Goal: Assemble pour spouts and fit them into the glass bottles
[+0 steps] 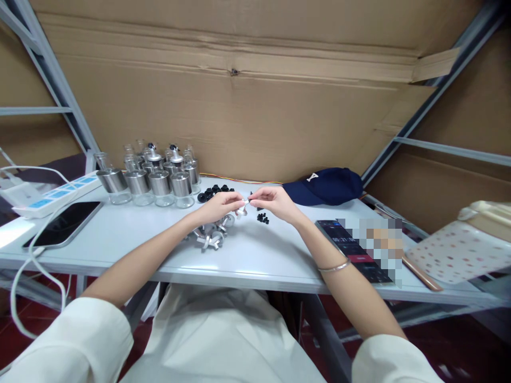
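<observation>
Recorder: State of both grips?

Inspector: Left hand [223, 206]: thumb and fingers pinched narrow, holding a silver piece [241, 211]. Right hand [275, 203]: fingertips drawn together on a small dark part [249, 200] at the top of that piece; its exact shape is too small to make out.

Recorder: Location of the work?

Inspector: Over the middle of the tabletop [279, 255], between the front and back edges. The two sets of fingertips meet there.

Recorder: Loose parts?

Inspector: Silver fittings [211, 238] lie heaped on the front-edge side of the left hand. A small cluster of black plugs [262, 218] lies near the right hand. Black round parts [209, 193] sit beyond the left hand, nearer the back edge.

Recorder: Bottles?

Inspector: Glass bottles with metal sleeves [161, 186], upright, grouped towards the back edge, left of the middle. Two silver tops [154, 155] show among them.

Recorder: Remaining items?

Inspector: Navy cap [327, 187], back edge, right of the middle. Lit phone [355, 259], towards the front right corner. Dark-screened phone [66, 223], near the left edge; white power strip [59, 195] just behind it. Spotted white bag [459, 247], right edge.
</observation>
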`<control>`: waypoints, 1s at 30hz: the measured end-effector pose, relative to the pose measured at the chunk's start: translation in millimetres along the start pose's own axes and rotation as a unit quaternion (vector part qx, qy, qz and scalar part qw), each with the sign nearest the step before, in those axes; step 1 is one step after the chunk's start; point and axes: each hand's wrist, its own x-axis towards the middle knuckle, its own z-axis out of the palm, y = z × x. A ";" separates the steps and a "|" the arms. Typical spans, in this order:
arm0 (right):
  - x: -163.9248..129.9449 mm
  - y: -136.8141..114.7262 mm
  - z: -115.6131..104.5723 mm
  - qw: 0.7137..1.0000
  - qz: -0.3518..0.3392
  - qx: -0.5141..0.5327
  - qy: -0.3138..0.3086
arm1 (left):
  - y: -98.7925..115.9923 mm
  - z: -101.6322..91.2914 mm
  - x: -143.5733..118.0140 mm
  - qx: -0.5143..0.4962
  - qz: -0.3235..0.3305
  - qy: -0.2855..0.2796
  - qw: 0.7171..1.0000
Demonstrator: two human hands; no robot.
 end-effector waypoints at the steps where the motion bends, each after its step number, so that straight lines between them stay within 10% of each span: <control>1: -0.1 -0.1 0.6 1.000 0.004 0.002 -0.002 | 0.4 0.0 -0.1 0.004 0.000 -0.001 1.000; 30: -4.0 1.4 -1.6 0.943 0.086 0.264 -0.184 | 3.8 1.0 -1.8 -0.026 0.006 -0.012 1.000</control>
